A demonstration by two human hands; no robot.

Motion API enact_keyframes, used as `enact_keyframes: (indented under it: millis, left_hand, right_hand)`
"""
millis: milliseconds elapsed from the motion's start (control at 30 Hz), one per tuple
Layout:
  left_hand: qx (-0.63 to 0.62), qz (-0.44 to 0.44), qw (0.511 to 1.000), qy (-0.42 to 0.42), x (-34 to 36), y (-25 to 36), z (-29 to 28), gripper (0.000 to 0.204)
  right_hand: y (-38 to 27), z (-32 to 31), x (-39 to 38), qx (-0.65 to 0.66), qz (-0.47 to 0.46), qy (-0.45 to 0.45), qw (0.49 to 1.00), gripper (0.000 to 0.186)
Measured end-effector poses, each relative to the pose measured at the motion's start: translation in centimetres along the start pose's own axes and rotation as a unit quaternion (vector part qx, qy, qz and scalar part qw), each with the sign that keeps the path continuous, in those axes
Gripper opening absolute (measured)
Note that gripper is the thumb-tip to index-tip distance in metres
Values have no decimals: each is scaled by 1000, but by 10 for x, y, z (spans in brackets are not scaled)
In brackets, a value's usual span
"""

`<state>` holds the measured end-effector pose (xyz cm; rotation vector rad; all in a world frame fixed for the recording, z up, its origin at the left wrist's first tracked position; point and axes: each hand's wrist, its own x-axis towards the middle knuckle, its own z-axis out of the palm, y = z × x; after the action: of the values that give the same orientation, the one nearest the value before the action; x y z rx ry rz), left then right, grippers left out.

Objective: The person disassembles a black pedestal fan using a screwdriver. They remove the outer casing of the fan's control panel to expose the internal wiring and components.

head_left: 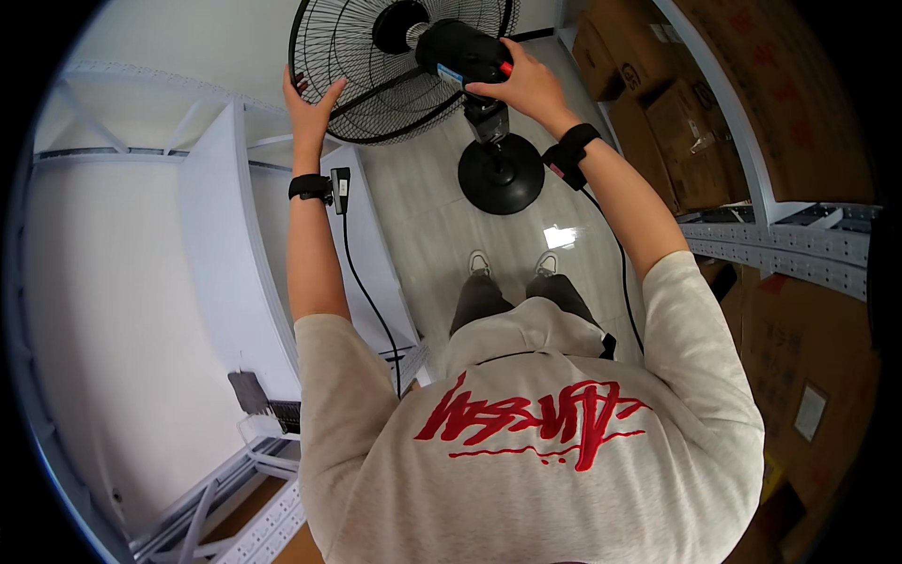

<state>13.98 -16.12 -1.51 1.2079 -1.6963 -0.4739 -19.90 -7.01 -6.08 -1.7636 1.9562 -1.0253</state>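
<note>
A black pedestal fan stands in front of me, its wire guard (376, 117) tilted and facing away to the upper left. My left hand (312, 105) grips the guard's near left rim, thumb and fingers spread on either side of it. Behind the guard sits the black motor housing (465, 52), with my right hand (534, 89) curled over its right end. A small red part (506, 69) shows beside that hand's thumb and fingers. Below, the short pole runs down to a round black base (501, 174) on the floor. Some fingertips are hidden behind the fan.
White metal shelving (211, 188) runs along my left. Cardboard boxes (681, 122) fill a rack (733, 103) on my right. Grey floor tiles (423, 202) lie between. Both wrists wear black straps with devices, and cables (366, 291) hang from them toward my body.
</note>
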Motion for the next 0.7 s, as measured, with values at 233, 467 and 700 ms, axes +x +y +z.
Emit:
enact_keyframes:
  millis: [233,467,700]
  left_hand:
    - [36,-24,999,19,-21,16,0,101]
    - [44,-10,999,13,-20,33,7,100]
    - [50,13,999,9,-11,24,-5,102]
  right_hand:
    - [8,-15,9,32,-17,-64,997,101]
    - [21,-13,11,52,-33,-30,998,102]
    - [13,-1,11,65,-31,-5,997,105]
